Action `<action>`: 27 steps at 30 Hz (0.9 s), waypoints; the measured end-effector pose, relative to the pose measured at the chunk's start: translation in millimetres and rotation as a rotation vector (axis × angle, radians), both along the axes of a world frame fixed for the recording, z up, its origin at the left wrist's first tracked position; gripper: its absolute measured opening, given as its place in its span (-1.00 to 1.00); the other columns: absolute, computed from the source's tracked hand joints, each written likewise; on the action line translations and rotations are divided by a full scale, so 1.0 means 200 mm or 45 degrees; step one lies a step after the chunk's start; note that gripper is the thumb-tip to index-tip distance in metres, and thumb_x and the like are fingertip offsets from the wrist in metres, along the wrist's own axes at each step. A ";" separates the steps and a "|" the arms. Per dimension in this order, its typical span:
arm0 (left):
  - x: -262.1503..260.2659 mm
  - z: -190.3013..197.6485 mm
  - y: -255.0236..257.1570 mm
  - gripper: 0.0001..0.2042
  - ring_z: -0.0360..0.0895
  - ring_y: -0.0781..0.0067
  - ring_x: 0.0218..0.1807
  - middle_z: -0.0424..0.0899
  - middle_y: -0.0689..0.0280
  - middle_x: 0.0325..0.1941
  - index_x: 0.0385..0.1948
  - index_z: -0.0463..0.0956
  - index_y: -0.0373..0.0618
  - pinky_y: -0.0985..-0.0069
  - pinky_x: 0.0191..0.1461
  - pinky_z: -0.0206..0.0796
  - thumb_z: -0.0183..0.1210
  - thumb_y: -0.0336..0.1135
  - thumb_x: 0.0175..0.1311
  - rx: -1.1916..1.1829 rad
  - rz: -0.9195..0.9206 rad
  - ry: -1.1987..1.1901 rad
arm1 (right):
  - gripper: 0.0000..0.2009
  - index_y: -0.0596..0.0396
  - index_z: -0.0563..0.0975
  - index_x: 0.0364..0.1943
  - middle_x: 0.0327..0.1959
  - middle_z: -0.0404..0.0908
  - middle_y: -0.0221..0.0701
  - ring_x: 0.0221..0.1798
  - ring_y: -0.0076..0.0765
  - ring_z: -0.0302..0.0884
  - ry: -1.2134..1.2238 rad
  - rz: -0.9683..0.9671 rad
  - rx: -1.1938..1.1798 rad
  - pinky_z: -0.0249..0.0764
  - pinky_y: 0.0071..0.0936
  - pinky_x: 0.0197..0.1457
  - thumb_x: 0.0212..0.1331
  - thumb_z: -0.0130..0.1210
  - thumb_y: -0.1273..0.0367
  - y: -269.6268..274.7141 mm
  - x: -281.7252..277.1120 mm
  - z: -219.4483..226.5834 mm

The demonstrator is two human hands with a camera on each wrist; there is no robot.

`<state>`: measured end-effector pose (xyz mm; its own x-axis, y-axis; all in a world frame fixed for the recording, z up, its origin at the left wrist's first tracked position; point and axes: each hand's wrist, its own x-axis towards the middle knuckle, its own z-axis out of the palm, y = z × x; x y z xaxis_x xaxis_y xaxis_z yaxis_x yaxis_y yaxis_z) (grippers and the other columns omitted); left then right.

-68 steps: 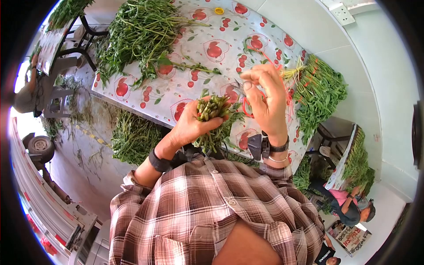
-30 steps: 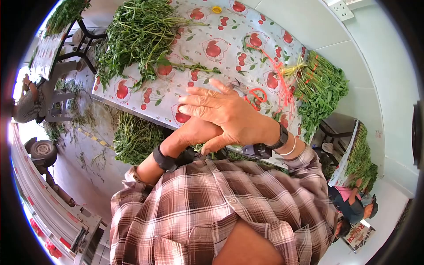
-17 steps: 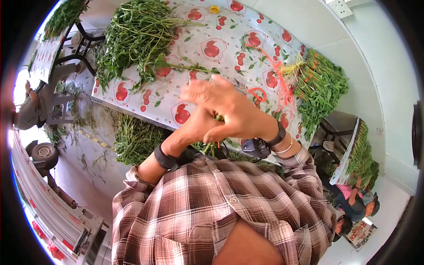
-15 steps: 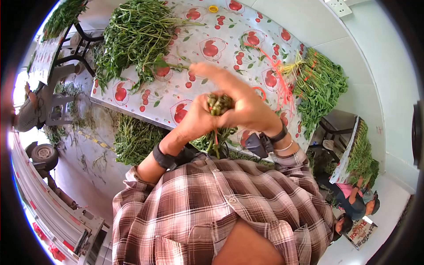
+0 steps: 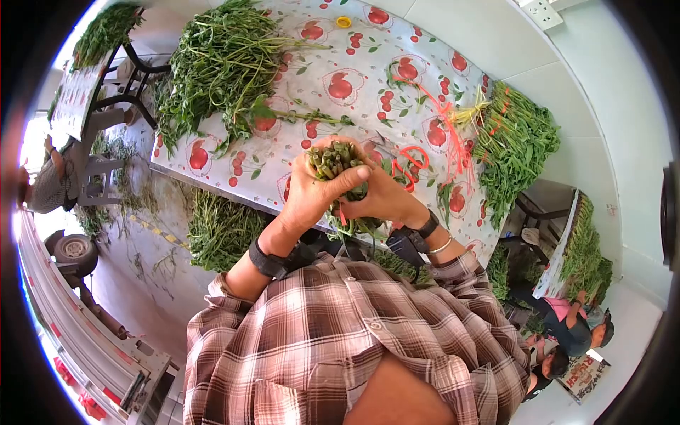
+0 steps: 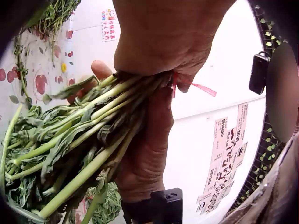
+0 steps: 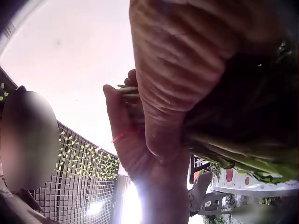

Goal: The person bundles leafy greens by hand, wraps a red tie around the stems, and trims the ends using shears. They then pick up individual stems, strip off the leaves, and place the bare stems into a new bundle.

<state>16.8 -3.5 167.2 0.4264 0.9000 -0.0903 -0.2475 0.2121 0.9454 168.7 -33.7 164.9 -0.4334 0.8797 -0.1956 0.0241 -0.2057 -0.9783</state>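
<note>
My left hand (image 5: 306, 195) grips a bunch of leafy greens (image 5: 333, 161), its cut stem ends facing up and its thumb across the near side. Against the bunch's other side, my right hand (image 5: 386, 193) curls round the stems just below those ends. A thin red plastic string (image 6: 203, 88) circles the stems, one loose end sticking out in the left wrist view. Leaves (image 6: 51, 135) hang from the far end of the bunch. Beyond the right hand, red-handled scissors (image 5: 411, 164) lie on the table (image 5: 354, 71).
A big heap of greens (image 5: 219, 71) covers the table's left end. Tied greens (image 5: 520, 134) lie at the right beside loose red strings (image 5: 457, 138). More greens (image 5: 223, 227) sit below the table edge. A yellow ring (image 5: 343, 22) lies at the back. People work at right.
My right hand, earlier raised apart from the bunch, has come over the stem ends with straight fingers, then moved down round the stems. The left hand has kept its grip.
</note>
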 end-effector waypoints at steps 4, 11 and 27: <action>-0.03 0.03 0.05 -0.46 0.47 0.46 -0.16 0.52 0.26 -0.18 -0.10 0.38 -0.26 0.51 -0.03 0.33 0.35 -0.11 -0.06 -0.047 -0.274 -0.329 | -0.25 0.07 0.20 0.21 -0.03 0.48 -0.41 0.00 -0.54 0.38 -0.062 -0.073 0.021 0.34 -0.48 0.10 -0.18 0.30 0.43 0.01 -0.01 0.00; -0.07 -0.02 0.04 -0.50 0.45 0.42 -0.13 0.50 0.22 -0.21 -0.14 0.36 -0.26 0.49 0.05 0.27 -0.09 0.07 0.18 -0.237 -0.241 -0.362 | -0.63 0.16 0.48 -0.22 -0.29 0.55 -0.44 -0.20 -0.56 0.43 -0.095 -0.082 0.107 0.39 -0.53 -0.07 -0.19 0.31 0.42 0.02 -0.01 -0.09; -0.07 -0.04 0.04 -0.64 0.45 0.48 -0.21 0.51 0.28 -0.31 -0.18 0.39 -0.27 0.55 -0.04 0.31 -0.05 -0.09 0.25 -0.232 -0.160 -0.555 | -0.56 0.17 0.43 -0.18 -0.29 0.55 -0.38 -0.22 -0.49 0.45 -0.151 -0.050 0.072 0.38 -0.48 -0.08 -0.24 0.29 0.37 0.04 -0.05 -0.09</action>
<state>3.5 4.2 159.0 0.5639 0.8253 -0.0304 -0.5741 0.4181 0.7040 159.3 -25.6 147.7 -0.3752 0.9065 -0.1934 0.1334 -0.1537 -0.9791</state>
